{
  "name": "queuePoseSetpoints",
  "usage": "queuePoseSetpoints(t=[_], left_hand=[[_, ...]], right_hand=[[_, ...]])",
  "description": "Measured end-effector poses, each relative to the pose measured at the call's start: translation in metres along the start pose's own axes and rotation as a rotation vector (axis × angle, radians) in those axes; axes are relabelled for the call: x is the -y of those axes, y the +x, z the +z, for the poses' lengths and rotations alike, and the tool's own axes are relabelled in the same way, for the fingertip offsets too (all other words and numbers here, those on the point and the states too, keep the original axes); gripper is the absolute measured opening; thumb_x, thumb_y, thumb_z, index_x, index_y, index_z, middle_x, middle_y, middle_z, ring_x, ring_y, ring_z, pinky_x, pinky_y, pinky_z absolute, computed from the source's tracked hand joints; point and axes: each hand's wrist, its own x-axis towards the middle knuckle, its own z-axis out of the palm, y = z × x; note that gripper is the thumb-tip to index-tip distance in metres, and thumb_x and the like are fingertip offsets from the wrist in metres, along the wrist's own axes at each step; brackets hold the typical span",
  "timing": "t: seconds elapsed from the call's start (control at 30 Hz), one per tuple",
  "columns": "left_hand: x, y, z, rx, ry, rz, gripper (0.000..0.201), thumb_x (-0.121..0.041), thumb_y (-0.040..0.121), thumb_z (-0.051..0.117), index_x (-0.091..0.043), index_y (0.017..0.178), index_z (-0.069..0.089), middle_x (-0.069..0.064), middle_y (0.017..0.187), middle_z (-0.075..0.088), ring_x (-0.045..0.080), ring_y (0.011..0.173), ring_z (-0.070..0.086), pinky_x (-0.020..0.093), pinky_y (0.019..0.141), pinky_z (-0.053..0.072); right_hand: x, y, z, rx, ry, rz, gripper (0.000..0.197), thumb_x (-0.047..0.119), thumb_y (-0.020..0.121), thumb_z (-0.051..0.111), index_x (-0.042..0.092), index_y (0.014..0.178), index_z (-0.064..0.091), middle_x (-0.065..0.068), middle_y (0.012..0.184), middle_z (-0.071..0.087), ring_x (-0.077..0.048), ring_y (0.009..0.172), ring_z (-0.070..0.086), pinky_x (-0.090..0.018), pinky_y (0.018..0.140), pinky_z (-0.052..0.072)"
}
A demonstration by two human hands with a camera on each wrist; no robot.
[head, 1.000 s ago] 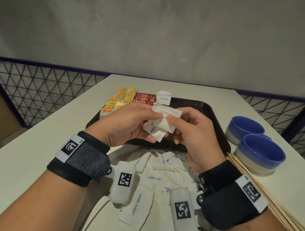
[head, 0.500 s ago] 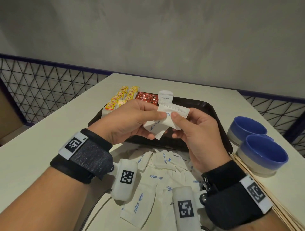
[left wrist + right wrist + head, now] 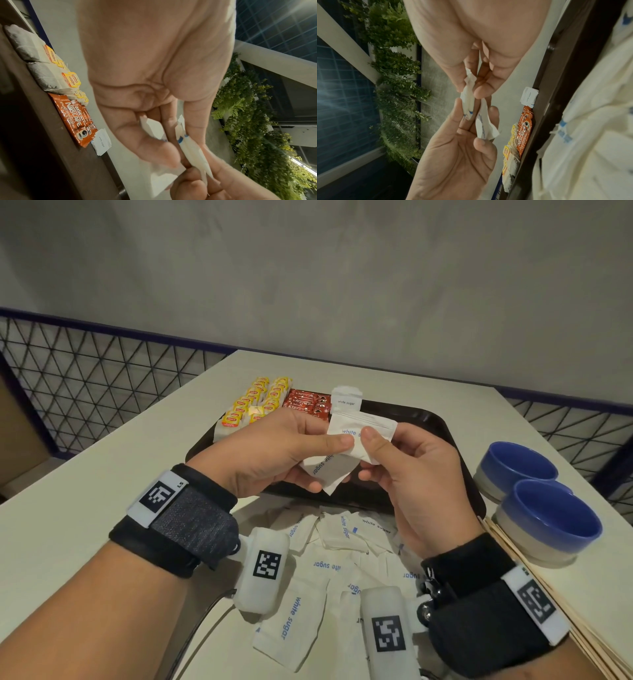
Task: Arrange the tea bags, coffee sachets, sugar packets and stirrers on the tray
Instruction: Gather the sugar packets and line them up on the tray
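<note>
Both hands, left [image 3: 274,453] and right [image 3: 407,474], pinch white paper sugar packets [image 3: 359,436] over dark plastic tray [image 3: 445,433], probably squaring them for placing.

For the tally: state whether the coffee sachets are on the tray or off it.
On: the coffee sachets lie on the tray, at its far edge.

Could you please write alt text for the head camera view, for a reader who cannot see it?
Both hands, left hand and right hand, pinch white sugar packets above a dark tray holding tea bags and coffee sachets.
</note>
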Motion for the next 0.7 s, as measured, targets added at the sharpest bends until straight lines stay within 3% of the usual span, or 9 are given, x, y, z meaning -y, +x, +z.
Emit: queuePoseSetpoints(t=[0.13,0.27,0.4,0.5,0.7], left_hand=[[-0.0016,-0.0017,0.0008,0.002,0.010,0.031,0.040,-0.033,0.082,0.074,-0.010,0.114,0.078,0.012,0.110,0.078,0.019,0.083,0.073,0.024,0.057,0.059],[-0.0026,-0.0027,0.0000,-0.023,0.031,0.046,0.047,-0.037,0.076,0.078,-0.004,0.111,0.078,0.015,0.106,0.079,0.019,0.080,0.074,0.025,0.057,0.059],[-0.0028,-0.0018,0.0009,-0.055,0.040,0.022,0.028,-0.033,0.084,0.077,-0.008,0.097,0.082,0.014,0.096,0.079,0.018,0.070,0.071,0.026,0.053,0.054],[-0.0037,-0.0020,0.0007,-0.086,0.035,0.004,0.023,-0.028,0.095,0.070,-0.007,0.098,0.079,0.011,0.081,0.076,0.017,0.061,0.068,0.027,0.051,0.049],[-0.0038,0.0014,0.0002,-0.179,0.028,-0.001,0.028,-0.036,0.091,0.074,-0.010,0.096,0.081,0.005,0.077,0.075,0.015,0.056,0.064,0.024,0.045,0.046]], right_hand=[[0.0020,-0.0005,0.0013,0.000,0.034,0.026,0.018,0.015,0.095,0.066,0.009,0.111,0.073,-0.002,0.102,0.079,-0.021,0.087,0.075,-0.026,0.063,0.057],[0.0034,0.0004,0.0021,-0.013,0.185,0.112,0.018,0.013,0.094,0.066,0.003,0.108,0.073,-0.012,0.096,0.076,-0.014,0.067,0.065,-0.022,0.059,0.056],[0.0037,0.0003,0.0023,0.009,0.231,0.202,0.017,0.012,0.092,0.068,0.002,0.106,0.072,-0.013,0.086,0.075,-0.012,0.060,0.065,-0.023,0.057,0.056],[0.0036,0.0004,0.0028,0.032,0.252,0.284,0.025,0.009,0.089,0.069,-0.002,0.112,0.070,-0.011,0.078,0.072,-0.012,0.058,0.064,-0.023,0.056,0.054],[0.0053,0.0031,0.0028,0.083,0.432,0.479,0.046,0.007,0.074,0.073,-0.004,0.118,0.068,-0.014,0.094,0.066,-0.010,0.061,0.057,-0.018,0.054,0.054]])
